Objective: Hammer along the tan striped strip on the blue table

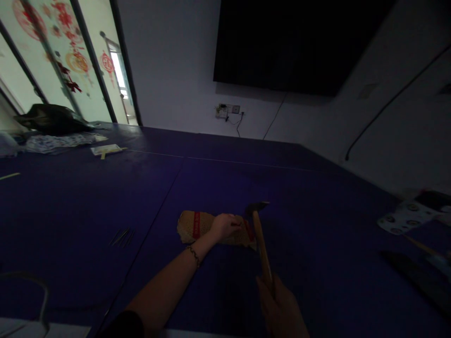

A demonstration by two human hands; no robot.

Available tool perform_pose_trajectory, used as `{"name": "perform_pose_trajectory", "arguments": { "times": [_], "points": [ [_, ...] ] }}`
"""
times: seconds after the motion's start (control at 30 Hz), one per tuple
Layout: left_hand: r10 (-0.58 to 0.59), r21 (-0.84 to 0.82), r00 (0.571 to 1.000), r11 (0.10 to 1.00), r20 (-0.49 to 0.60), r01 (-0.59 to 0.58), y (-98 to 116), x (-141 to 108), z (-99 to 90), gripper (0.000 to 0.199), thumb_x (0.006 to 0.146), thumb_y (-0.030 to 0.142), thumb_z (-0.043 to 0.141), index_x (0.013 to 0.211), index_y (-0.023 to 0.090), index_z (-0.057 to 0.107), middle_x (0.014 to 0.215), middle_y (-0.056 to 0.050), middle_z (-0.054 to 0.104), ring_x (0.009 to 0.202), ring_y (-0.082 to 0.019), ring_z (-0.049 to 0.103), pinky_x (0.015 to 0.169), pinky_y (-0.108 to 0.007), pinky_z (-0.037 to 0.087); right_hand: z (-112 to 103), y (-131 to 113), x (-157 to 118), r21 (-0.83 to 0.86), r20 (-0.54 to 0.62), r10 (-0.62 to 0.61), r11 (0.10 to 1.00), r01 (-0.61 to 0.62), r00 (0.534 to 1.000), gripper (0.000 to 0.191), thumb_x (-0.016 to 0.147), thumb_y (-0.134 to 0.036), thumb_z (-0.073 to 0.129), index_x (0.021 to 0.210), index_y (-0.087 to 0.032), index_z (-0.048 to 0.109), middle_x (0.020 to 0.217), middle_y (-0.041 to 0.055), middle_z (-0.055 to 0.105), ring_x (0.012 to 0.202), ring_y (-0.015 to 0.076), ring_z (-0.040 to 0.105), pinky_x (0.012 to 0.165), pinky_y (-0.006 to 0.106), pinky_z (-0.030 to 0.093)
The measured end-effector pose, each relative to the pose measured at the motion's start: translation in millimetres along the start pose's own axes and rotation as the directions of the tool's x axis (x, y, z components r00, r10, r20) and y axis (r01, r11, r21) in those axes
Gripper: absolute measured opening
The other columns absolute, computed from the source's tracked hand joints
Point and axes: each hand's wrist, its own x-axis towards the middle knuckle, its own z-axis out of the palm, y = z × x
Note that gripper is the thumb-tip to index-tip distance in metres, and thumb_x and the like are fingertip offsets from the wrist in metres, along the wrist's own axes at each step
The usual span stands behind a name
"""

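The left hand [222, 226] is pressing down on a cardboard block [211, 228] on the blue desk [317, 197], fingers curled and pinching something small, perhaps a nail. The right hand [282, 307] is gripping a wooden-handled hammer [261, 239], its head hanging just beyond the left fingers, not yet striking.

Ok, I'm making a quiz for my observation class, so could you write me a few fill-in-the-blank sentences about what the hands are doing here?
1. The right hand grips the wooden handle of a ____.
2. The left hand rests on a flat brown ____ with red bands.
3. The left wrist wears a ____.
4. Everything lies on a dark ____ table.

Missing words: hammer; package; bracelet; blue
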Motion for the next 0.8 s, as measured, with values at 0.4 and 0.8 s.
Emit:
{"name": "perform_pose_trajectory", "arguments": {
  "times": [0.4, 0.8],
  "points": [
    [-0.012, -0.022, 1.000, 1.000, -0.001, 0.012, 0.1, -0.6, 0.6, 0.018, 0.078, 0.030, 0.054, 0.085, 0.021, 0.069, 0.083, 0.000, 0.066, 0.077, -0.012, 0.057, 0.066, -0.018, 0.040, 2.8, 3.5, -3.2, 0.077, -0.026, 0.025, 0.997, -0.023, 0.999, 0.028, 0.071, -0.048, 0.041, 0.069, -0.021, 0.048, 0.044, -0.0039, 0.047, 0.040, 0.0129, 0.047, 0.040, 0.024, 0.032],
    [-0.029, -0.028, 0.999, 0.999, 0.015, 0.029, -4.0, 0.8, 3.1, 0.019, 0.078, 0.032, 0.054, 0.088, 0.023, 0.068, 0.088, 0.001, 0.066, 0.079, -0.013, 0.058, 0.069, -0.019, 0.041, 3.2, 1.0, -6.9, 0.036, 0.007, 0.020, 0.999, -0.020, 1.000, 0.028, 0.071, -0.048, 0.043, 0.068, -0.020, 0.051, 0.046, -0.0024, 0.050, 0.043, 0.0140, 0.050, 0.039, 0.023, 0.034]
  ]
}}
